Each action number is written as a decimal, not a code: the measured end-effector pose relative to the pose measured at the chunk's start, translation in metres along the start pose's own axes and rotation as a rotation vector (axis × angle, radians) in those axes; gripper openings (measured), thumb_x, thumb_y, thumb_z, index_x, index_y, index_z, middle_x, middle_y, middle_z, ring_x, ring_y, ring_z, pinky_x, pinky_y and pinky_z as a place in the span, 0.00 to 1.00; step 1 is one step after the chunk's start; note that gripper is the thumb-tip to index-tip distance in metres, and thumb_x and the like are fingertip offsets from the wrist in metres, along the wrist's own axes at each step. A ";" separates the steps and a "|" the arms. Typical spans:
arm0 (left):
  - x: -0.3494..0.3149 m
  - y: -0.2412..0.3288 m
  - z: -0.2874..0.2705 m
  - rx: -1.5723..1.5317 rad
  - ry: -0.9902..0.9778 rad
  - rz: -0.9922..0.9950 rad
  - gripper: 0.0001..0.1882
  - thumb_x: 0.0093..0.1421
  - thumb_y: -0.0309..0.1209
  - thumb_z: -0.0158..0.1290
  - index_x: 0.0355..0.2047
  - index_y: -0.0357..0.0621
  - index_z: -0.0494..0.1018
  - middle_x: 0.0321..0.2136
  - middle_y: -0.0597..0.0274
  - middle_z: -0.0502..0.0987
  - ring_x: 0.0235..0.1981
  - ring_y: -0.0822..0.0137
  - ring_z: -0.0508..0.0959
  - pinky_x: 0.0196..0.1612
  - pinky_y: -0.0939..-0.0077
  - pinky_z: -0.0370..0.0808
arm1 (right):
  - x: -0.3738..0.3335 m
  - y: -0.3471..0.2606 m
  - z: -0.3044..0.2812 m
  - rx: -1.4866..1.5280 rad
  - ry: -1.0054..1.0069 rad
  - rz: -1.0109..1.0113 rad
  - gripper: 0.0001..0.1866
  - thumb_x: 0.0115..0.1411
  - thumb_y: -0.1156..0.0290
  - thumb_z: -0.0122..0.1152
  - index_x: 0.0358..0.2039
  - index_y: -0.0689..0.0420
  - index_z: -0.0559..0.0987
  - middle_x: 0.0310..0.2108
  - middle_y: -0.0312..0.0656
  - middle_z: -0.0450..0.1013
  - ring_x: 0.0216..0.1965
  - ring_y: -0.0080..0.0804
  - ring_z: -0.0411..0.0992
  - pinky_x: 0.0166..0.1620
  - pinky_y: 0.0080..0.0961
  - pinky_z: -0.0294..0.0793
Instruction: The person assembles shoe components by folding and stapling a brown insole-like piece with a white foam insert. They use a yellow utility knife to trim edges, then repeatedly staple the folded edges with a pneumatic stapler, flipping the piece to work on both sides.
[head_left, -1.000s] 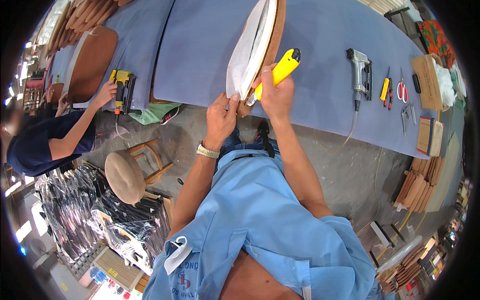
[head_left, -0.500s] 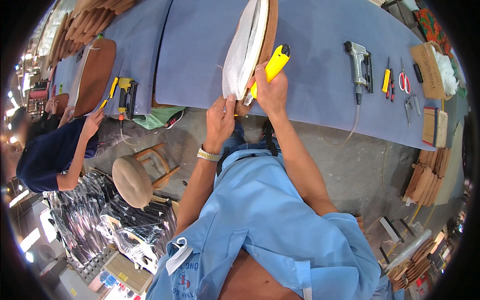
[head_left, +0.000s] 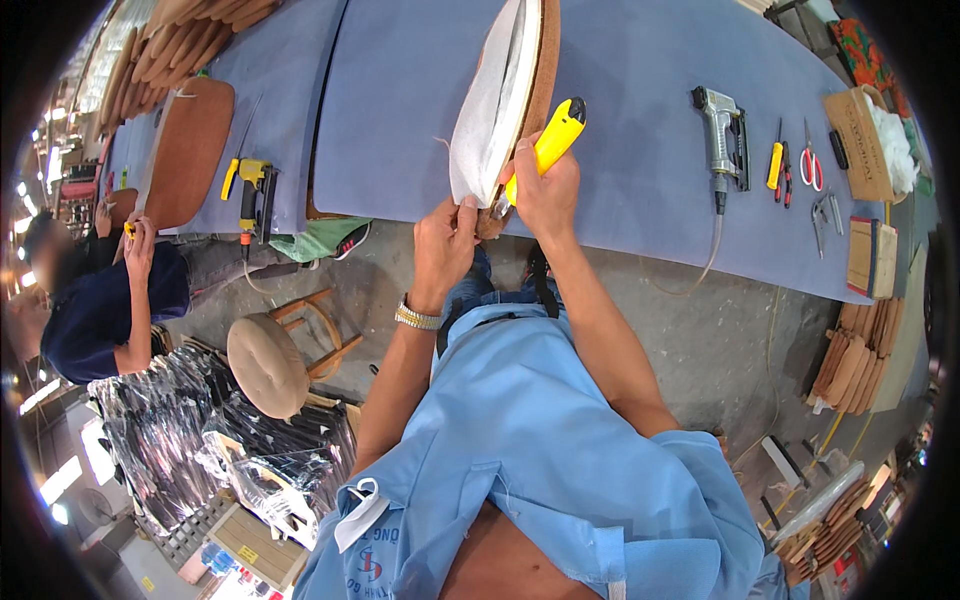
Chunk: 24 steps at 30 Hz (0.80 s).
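A long curved padded panel point(head_left: 543, 62) stands on its edge at the near side of the blue table, brown on its right side. White lining cloth point(head_left: 482, 115) covers its left face. My left hand point(head_left: 440, 248) pinches the cloth at the panel's near end, thumb on top. In my right hand point(head_left: 548, 195) is a yellow utility knife point(head_left: 560, 138) with a black end cap. Its tip points down at the panel's near corner, close to my left fingers; the blade's contact with the material is partly hidden.
On the blue table point(head_left: 630, 130) to the right lie a nail gun point(head_left: 720, 130) with a hose, a yellow screwdriver point(head_left: 775, 165) and red-handled scissors point(head_left: 810, 168). A co-worker point(head_left: 110, 290) handles a brown panel point(head_left: 197, 150) at left. Behind is a round stool point(head_left: 268, 365).
My hands and the knife stay almost in place at the panel's near end. The co-worker's arm has drawn back leftward, a small yellow thing in the hand.
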<state>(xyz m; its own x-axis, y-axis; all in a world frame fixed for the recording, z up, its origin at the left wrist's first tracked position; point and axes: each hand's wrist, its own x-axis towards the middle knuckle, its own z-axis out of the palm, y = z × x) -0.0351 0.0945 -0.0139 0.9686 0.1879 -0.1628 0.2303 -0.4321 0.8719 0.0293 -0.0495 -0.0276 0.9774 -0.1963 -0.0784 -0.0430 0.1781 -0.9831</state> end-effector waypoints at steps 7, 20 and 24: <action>0.004 0.005 0.004 0.173 0.069 0.103 0.21 0.70 0.42 0.60 0.37 0.30 0.82 0.22 0.59 0.83 0.23 0.76 0.80 0.26 0.75 0.77 | -0.002 -0.003 0.002 0.031 0.008 -0.016 0.06 0.67 0.71 0.58 0.38 0.61 0.75 0.19 0.38 0.77 0.23 0.27 0.78 0.31 0.29 0.76; 0.004 0.007 0.005 0.139 0.060 0.060 0.19 0.70 0.39 0.59 0.32 0.31 0.81 0.18 0.53 0.78 0.20 0.75 0.75 0.25 0.70 0.73 | -0.002 -0.001 -0.002 0.036 0.000 -0.049 0.06 0.70 0.70 0.56 0.37 0.59 0.75 0.20 0.38 0.77 0.22 0.22 0.74 0.28 0.23 0.72; 0.005 0.004 0.005 0.203 0.047 0.102 0.22 0.71 0.42 0.58 0.33 0.30 0.81 0.18 0.62 0.79 0.20 0.78 0.76 0.24 0.74 0.74 | -0.003 0.000 -0.002 0.038 0.006 -0.053 0.06 0.70 0.70 0.57 0.37 0.59 0.75 0.20 0.38 0.77 0.22 0.21 0.74 0.28 0.23 0.72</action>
<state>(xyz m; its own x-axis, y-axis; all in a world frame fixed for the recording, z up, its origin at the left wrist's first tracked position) -0.0291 0.0895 -0.0136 0.9835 0.1732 -0.0526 0.1502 -0.6183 0.7714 0.0262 -0.0513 -0.0282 0.9768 -0.2125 -0.0277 0.0167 0.2041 -0.9788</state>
